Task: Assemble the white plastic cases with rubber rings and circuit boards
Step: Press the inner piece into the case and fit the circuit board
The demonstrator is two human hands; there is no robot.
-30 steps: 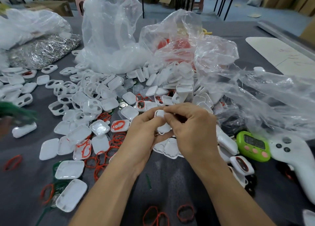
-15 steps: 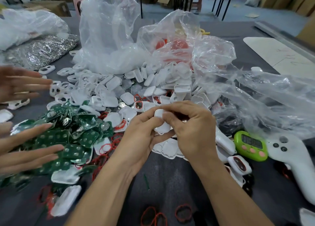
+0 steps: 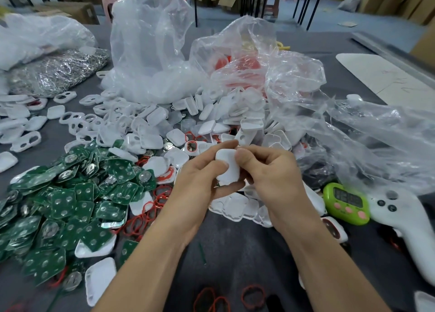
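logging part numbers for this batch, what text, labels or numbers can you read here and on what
Nothing here reads clearly.
green timer: dark digits on its screen, too blurred to read.
green circuit boards: tiny pale print on one, too small to read.
white board at far right: faint reddish scribbles, illegible.
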